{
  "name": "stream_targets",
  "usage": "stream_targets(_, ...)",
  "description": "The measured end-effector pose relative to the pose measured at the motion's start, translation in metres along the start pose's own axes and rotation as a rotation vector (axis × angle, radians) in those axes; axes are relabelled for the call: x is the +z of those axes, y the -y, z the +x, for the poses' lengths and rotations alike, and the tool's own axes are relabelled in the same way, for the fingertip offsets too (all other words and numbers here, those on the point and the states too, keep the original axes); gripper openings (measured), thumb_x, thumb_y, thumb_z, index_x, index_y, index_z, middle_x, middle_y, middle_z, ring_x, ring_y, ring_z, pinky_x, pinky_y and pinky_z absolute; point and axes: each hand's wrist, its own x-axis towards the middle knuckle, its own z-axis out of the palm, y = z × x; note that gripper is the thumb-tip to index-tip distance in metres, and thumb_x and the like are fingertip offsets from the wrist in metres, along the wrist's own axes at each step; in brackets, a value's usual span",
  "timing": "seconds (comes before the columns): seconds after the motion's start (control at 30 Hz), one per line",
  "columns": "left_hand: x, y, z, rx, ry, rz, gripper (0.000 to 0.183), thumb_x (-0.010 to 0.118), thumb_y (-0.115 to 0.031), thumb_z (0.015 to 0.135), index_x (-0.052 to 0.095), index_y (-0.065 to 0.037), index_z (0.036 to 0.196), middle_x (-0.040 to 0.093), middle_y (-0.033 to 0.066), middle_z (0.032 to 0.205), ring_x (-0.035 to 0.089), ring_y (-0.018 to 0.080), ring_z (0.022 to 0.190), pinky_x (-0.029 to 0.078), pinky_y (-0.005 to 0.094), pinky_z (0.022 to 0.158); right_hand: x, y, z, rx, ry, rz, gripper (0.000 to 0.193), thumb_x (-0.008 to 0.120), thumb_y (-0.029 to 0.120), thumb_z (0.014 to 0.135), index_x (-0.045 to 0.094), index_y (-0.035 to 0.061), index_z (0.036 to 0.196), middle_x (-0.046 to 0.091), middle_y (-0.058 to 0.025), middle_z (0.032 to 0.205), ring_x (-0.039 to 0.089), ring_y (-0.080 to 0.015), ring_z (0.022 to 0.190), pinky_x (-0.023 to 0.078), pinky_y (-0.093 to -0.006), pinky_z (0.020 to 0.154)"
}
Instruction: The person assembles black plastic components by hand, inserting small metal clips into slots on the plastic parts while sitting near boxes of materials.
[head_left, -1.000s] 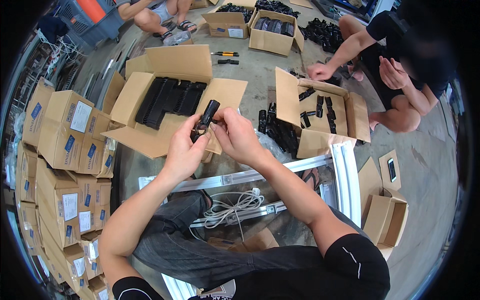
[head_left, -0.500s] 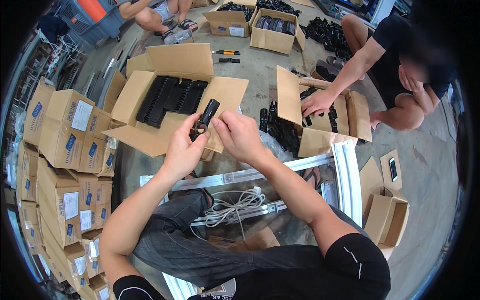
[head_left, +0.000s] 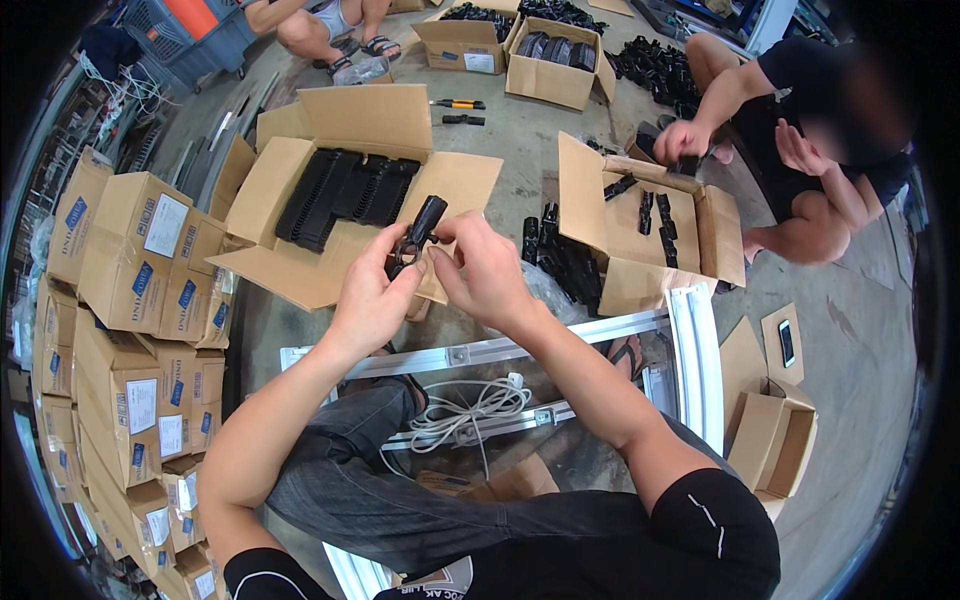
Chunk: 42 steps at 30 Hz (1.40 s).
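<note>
In front of me, my left hand (head_left: 368,290) grips a black part with a round tubular end (head_left: 428,216), which points up and away from me. My right hand (head_left: 488,268) is closed at the part's right side, its thumb and curled fingers against it; what its fingertips press on is partly hidden. Just beyond my left hand stands an open cardboard box (head_left: 265,195) with neat rows of black ridged pieces (head_left: 345,195). Similar loose black parts (head_left: 565,262) lie in a heap right of my hands.
An open carton (head_left: 628,262) with a few black parts sits at right, a co-worker (head_left: 770,130) crouching beside it. White metal frame bars (head_left: 610,326) and a coiled cable (head_left: 470,410) lie before my legs. Stacked cartons (head_left: 130,260) line the left; a phone (head_left: 787,342) rests on cardboard.
My right fingers have shifted from the part's upper end down along its side. The co-worker's hand has lifted out of the right carton and moved back, holding something dark.
</note>
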Motion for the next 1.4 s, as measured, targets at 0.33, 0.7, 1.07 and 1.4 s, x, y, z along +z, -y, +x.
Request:
stream_targets(0.33,0.001,0.001,0.000,-0.060,0.017,-0.017,0.046,0.063,-0.005,0.089,0.051,0.006,0.132,0.064,0.0079,0.099,0.058,0.0108,0.084,0.048,0.0262,0.073,-0.004,0.004,0.001,0.033,-0.014,0.028,0.016,0.070,0.014,0.085,0.060,0.0038,0.090,0.062,-0.0116,0.075,0.064,-0.0323,0.066,0.050,-0.0415,0.058)
stream_targets(0.7,-0.001,0.006,0.000,-0.075,0.013,0.009,0.047,0.063,-0.007,0.088,0.051,0.007,0.132,0.065,0.0087,0.100,0.059,0.0117,0.087,0.048,0.0267,0.077,-0.005,0.000,-0.003,0.027,0.098,-0.080,0.016,0.069,0.016,0.085,0.059,0.0037,0.089,0.063,-0.0122,0.077,0.064,-0.0332,0.067,0.050,-0.0431,0.059)
stream_targets(1.07,-0.003,0.002,-0.001,-0.089,0.034,0.013,0.047,0.062,-0.006,0.088,0.050,0.007,0.132,0.064,0.0073,0.099,0.058,0.0109,0.084,0.048,0.0264,0.073,-0.002,0.000,-0.004,0.057,0.076,-0.030,0.019,0.069,0.019,0.087,0.058,0.0037,0.088,0.061,-0.0129,0.074,0.064,-0.0348,0.067,0.050,-0.0436,0.058)
stream_targets(1.4,-0.002,-0.006,-0.001,-0.126,0.070,-0.075,0.041,0.062,-0.006,0.091,0.052,0.005,0.130,0.063,0.0041,0.096,0.055,0.0072,0.081,0.045,0.0225,0.067,0.002,-0.004,-0.004,-0.007,0.024,-0.003,0.017,0.073,0.010,0.083,0.058,0.0035,0.088,0.060,-0.0095,0.077,0.057,-0.0215,0.052,0.046,-0.0323,0.049)
